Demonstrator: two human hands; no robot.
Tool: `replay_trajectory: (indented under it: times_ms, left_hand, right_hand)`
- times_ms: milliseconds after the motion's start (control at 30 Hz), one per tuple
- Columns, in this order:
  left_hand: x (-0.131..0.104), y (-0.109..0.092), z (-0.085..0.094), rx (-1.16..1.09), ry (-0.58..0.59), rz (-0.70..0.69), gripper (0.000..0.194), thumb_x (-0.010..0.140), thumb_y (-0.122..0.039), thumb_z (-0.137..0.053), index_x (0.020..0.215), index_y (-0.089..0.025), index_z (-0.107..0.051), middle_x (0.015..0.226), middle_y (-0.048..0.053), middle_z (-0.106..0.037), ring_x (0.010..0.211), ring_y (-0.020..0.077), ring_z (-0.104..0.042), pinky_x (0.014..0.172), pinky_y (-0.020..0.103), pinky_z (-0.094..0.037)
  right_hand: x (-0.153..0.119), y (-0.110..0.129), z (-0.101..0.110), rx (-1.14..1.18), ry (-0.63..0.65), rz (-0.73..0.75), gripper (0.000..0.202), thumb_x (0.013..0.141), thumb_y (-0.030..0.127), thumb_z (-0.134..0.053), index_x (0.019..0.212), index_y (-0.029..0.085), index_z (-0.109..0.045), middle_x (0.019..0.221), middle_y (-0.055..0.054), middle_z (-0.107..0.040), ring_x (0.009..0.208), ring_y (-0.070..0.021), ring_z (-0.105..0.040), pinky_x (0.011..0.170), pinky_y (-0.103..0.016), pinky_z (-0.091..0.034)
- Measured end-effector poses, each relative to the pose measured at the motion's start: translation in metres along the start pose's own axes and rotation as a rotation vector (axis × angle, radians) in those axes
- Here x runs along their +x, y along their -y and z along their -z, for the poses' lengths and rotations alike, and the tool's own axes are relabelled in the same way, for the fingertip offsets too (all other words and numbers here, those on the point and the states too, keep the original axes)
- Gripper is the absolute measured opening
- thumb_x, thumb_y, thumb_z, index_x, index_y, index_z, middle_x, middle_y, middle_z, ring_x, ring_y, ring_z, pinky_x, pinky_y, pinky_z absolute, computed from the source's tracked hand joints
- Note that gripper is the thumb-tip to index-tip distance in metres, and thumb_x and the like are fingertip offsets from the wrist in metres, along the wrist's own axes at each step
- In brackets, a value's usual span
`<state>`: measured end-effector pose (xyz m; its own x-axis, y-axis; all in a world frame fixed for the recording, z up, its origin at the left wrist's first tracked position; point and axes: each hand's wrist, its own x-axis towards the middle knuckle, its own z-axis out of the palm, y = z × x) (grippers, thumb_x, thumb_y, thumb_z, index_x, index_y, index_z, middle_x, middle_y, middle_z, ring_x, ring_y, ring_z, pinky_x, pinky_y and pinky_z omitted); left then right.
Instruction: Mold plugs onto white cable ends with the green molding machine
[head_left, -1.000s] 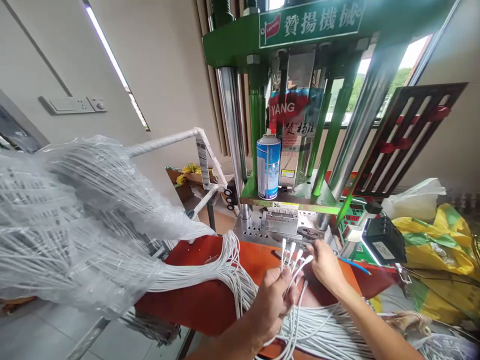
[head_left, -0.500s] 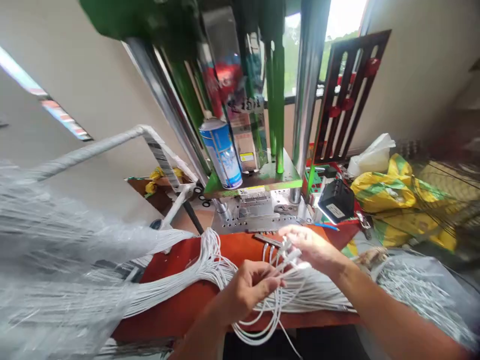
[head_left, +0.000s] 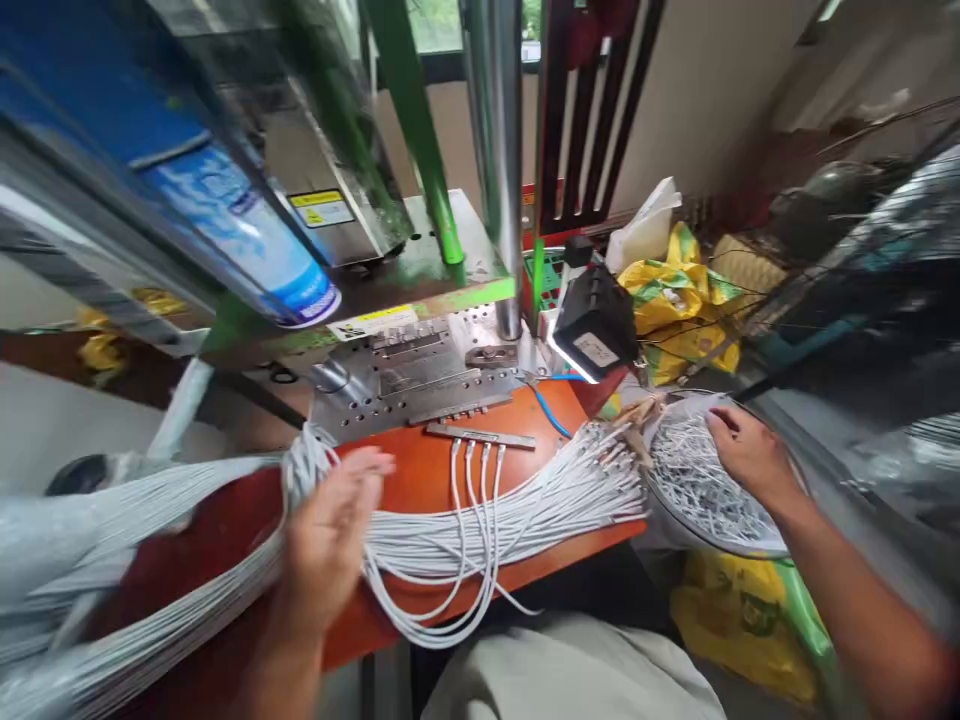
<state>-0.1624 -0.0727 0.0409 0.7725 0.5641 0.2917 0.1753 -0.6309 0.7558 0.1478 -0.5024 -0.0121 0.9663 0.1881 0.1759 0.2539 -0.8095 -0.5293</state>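
While the right hand (head_left: 752, 458) is held over small white bits (head_left: 694, 480) in a round tub (head_left: 750, 552), whether anything is pinched cannot be told. The left hand (head_left: 334, 540), blurred, is held open near white cables (head_left: 525, 520) laid across the orange table (head_left: 409, 475). Four cable ends (head_left: 486, 453) are lined up at a metal bar (head_left: 480, 436).

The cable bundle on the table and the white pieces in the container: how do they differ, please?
The cable bundle is long, while the pieces are short. The cable bundle lies mostly aligned across the table; the pieces are jumbled inside the container. The right hand is by the pieces; the left hand is nearer the cable bundle. Both look whitish.
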Motion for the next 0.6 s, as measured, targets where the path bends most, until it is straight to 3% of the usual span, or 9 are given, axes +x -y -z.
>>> replay_trajectory:
  times_ms: [67, 100, 167, 233, 300, 400, 500, 600]
  left_hand:
    - [-0.019, -0.033, -0.032, 0.064, 0.374, -0.173, 0.033, 0.103, -0.036, -0.051, 0.131, -0.024, -0.063, 0.133, 0.009, -0.066, 0.124, 0.026, -0.063, 0.106, 0.044, -0.055]
    - [-0.024, -0.045, -0.047, 0.132, 0.463, -0.24, 0.035, 0.101, -0.034, -0.055, 0.134, -0.024, -0.061, 0.139, 0.011, -0.061, 0.13, 0.0276, -0.058, 0.11, 0.046, -0.052]
    - [-0.027, -0.057, -0.07, 0.276, 0.501, -0.298, 0.044, 0.097, -0.035, -0.063, 0.139, -0.023, -0.057, 0.145, 0.014, -0.055, 0.137, 0.0313, -0.05, 0.114, 0.051, -0.046]
    - [-0.026, -0.059, -0.085, 0.386, 0.454, -0.277, 0.052, 0.093, -0.037, -0.068, 0.14, -0.022, -0.054, 0.145, 0.015, -0.053, 0.138, 0.0342, -0.045, 0.115, 0.056, -0.043]
    - [-0.023, -0.056, -0.092, 0.446, 0.394, -0.223, 0.053, 0.092, -0.041, -0.07, 0.139, -0.021, -0.054, 0.141, 0.015, -0.054, 0.136, 0.0354, -0.046, 0.114, 0.057, -0.042]
    - [-0.025, -0.05, -0.094, 0.464, 0.317, -0.198, 0.05, 0.093, -0.045, -0.068, 0.135, -0.02, -0.056, 0.132, 0.014, -0.057, 0.128, 0.0345, -0.05, 0.109, 0.054, -0.044]
    - [-0.035, -0.045, -0.092, 0.433, 0.319, -0.333, 0.037, 0.094, -0.048, -0.063, 0.117, -0.019, -0.062, 0.113, 0.012, -0.063, 0.103, 0.029, -0.057, 0.088, 0.044, -0.05]
    - [-0.033, -0.038, -0.09, 0.429, 0.304, -0.499, 0.026, 0.094, -0.044, -0.061, 0.091, -0.018, -0.061, 0.085, 0.008, -0.06, 0.077, 0.0241, -0.053, 0.066, 0.038, -0.043]
  right_hand:
    - [-0.009, 0.058, -0.031, 0.099, 0.04, 0.225, 0.038, 0.098, 0.048, -0.045, 0.116, 0.021, -0.065, 0.123, -0.016, -0.067, 0.117, -0.0308, -0.06, 0.104, -0.046, -0.045]
    - [-0.015, 0.09, -0.046, 0.152, 0.1, 0.369, 0.036, 0.099, 0.046, -0.047, 0.12, 0.023, -0.063, 0.127, -0.013, -0.066, 0.121, -0.0294, -0.058, 0.107, -0.045, -0.043]
    - [-0.03, 0.148, -0.074, 0.171, 0.295, 0.703, 0.031, 0.103, 0.035, -0.043, 0.124, 0.022, -0.061, 0.129, -0.013, -0.063, 0.119, -0.0296, -0.056, 0.104, -0.046, -0.044]
    - [-0.043, 0.187, -0.1, 0.114, 0.378, 0.803, 0.027, 0.104, 0.028, -0.041, 0.12, 0.022, -0.062, 0.116, -0.013, -0.064, 0.105, -0.0292, -0.056, 0.091, -0.045, -0.047]
    - [-0.049, 0.203, -0.12, 0.069, 0.371, 0.79, 0.026, 0.104, 0.024, -0.039, 0.113, 0.021, -0.063, 0.103, -0.012, -0.061, 0.096, -0.029, -0.054, 0.084, -0.043, -0.047]
    - [-0.045, 0.2, -0.134, 0.135, 0.363, 0.777, 0.024, 0.105, 0.024, -0.037, 0.108, 0.022, -0.06, 0.096, -0.01, -0.058, 0.092, -0.0275, -0.053, 0.082, -0.042, -0.047]
    - [-0.027, 0.197, -0.129, 0.292, 0.385, 0.762, 0.019, 0.106, 0.03, -0.039, 0.107, 0.025, -0.058, 0.098, -0.009, -0.057, 0.092, -0.0263, -0.053, 0.084, -0.043, -0.047]
    - [0.004, 0.213, -0.124, 0.402, 0.327, 0.775, 0.019, 0.106, 0.035, -0.043, 0.109, 0.026, -0.059, 0.1, -0.009, -0.06, 0.096, -0.0273, -0.054, 0.09, -0.046, -0.046]
